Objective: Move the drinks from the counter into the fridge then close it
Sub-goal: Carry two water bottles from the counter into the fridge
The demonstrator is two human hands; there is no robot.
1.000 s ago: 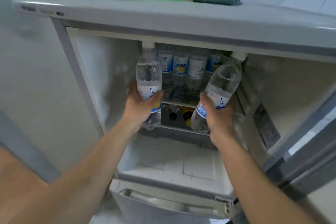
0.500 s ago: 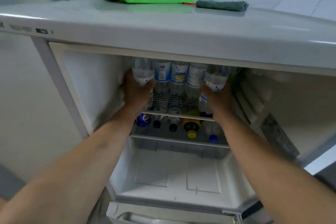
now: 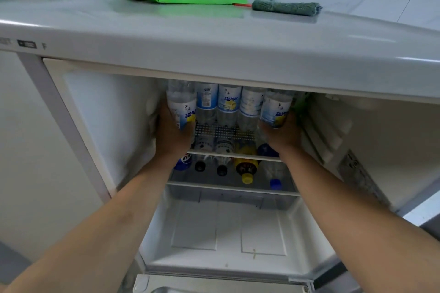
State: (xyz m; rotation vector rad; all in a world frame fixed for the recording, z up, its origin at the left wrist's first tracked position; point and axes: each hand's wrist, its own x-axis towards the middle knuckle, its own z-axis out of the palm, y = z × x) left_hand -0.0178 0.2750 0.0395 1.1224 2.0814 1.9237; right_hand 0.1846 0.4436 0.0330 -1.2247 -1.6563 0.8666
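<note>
My left hand (image 3: 172, 133) grips 1 water bottle (image 3: 182, 104) at the top shelf's (image 3: 234, 156) left edge; my right hand (image 3: 282, 134) grips another bottle (image 3: 276, 108) at its right edge, flanking 3 shelved bottles (image 3: 228, 102). Judging by this, loading is nearly done: I must release both and close the fridge (image 3: 214, 54).

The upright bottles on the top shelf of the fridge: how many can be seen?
5, in one row: the leftmost bottle in the left hand, three middle ones, and the rightmost bottle in the right hand. More may be hidden behind.
</note>
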